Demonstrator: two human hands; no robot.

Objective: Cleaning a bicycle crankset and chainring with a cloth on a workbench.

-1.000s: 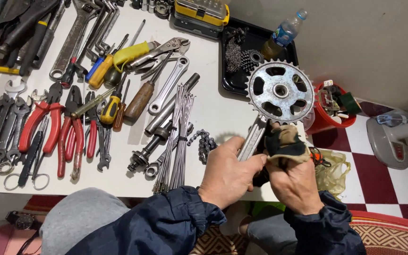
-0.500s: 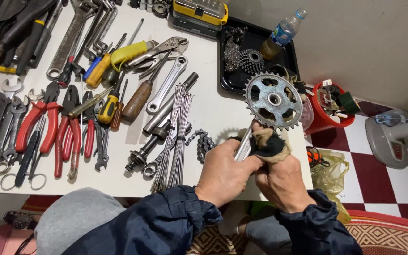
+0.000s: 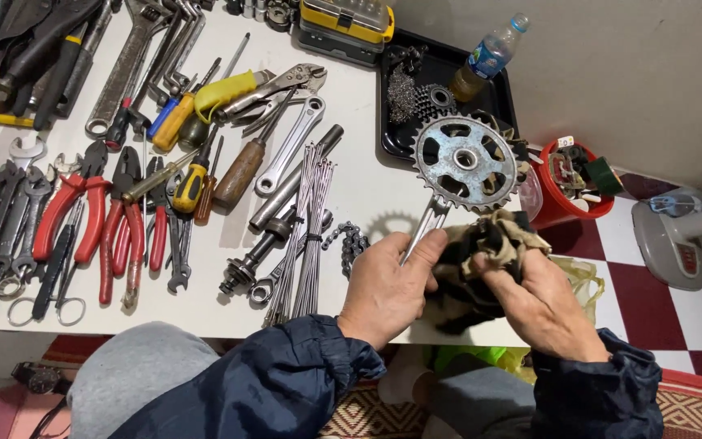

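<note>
While your left hand (image 3: pixel 387 284) fingers close round crank arm (image 3: pixel 420 232), chainring (image 3: pixel 465 162) points up-right, away from you, above desk (image 3: pixel 359 187) edge. Right hand (image 3: pixel 542 301) fingers pinch rag (image 3: pixel 489 248) against arm's lower end, just beside left.

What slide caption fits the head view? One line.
Left hand grips a toothed chainring crank while right hand presses a dirty rag to it.

Chainring crank (image 3: pixel 465 162) above hands, right of spoke bundle (image 3: pixel 306 228); tray (image 3: pixel 448 61) behind; pliers (image 3: pixel 83 215) far left.
</note>
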